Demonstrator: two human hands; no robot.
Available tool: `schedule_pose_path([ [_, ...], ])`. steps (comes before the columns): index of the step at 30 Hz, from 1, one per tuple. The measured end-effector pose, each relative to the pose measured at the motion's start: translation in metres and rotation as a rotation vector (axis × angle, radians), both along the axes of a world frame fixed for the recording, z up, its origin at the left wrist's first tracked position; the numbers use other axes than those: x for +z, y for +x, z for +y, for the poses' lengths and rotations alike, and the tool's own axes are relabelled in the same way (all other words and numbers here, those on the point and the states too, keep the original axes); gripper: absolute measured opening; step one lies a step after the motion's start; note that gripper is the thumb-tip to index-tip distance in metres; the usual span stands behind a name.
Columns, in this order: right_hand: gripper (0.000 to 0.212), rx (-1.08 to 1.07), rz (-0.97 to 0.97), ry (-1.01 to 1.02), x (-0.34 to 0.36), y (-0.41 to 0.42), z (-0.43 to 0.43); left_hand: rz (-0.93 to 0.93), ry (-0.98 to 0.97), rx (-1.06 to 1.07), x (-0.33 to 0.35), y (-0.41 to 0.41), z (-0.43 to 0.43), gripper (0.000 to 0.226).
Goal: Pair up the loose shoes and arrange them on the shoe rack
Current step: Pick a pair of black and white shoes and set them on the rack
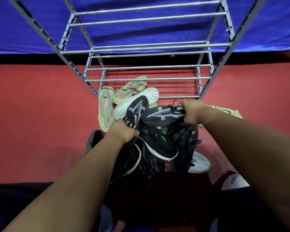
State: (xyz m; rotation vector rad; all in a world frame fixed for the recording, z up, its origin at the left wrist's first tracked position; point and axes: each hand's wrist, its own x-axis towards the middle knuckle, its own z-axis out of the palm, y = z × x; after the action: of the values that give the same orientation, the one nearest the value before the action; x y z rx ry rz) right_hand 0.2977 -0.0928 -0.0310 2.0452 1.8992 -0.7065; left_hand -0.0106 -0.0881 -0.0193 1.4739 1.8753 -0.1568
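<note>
Shoes (159, 144) lie heaped on the floor (40, 114) just in front of the rack (147, 79). The left hand (124, 131), fingers curled, grips a black shoe (137, 109) atop the heap. The right hand (193, 113), fingers curled too, grips the matching shoe (164, 113) beside it. Beige shoes (105, 108) lie left of the heap.

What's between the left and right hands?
Head view: the black-and-grey shoe gripped by the left hand and its match in the right hand.

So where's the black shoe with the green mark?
The green-marked shoe lies mid-pile in the head view, just right of the left hand and below the black-and-grey shoe the right hand grips.
</note>
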Motion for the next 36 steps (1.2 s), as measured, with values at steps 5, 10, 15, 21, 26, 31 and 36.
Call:
schedule_pose_path([
  [5,0.044,-0.345,0.040,-0.088,0.007,0.036,-0.024,0.016,0.052,-0.106,0.009,0.032,0.004,0.056],
  [10,0.045,-0.694,0.281,-0.019,-0.004,0.027,-0.023,-0.033,0.080,-0.219,0.013,0.074,0.022,0.053],
  [15,0.045,-0.902,0.442,0.007,-0.020,0.015,0.003,-0.127,0.096,-0.198,-0.004,0.117,0.053,0.040],
  [21,0.045,-1.045,0.522,0.070,-0.041,0.019,0.047,-0.215,0.132,-0.129,-0.040,0.162,0.100,0.068],
  [26,0.046,-1.057,0.385,0.281,-0.056,0.022,0.086,-0.257,0.223,-0.123,-0.061,0.186,0.128,0.048],
  [31,0.031,-1.053,0.285,0.263,-0.066,0.019,0.107,-0.140,0.116,-0.337,-0.076,0.199,0.142,0.048],
  [36,0.049,-0.885,0.162,0.137,-0.083,0.016,0.100,-0.122,0.088,-0.459,-0.089,0.195,0.142,0.076],
])
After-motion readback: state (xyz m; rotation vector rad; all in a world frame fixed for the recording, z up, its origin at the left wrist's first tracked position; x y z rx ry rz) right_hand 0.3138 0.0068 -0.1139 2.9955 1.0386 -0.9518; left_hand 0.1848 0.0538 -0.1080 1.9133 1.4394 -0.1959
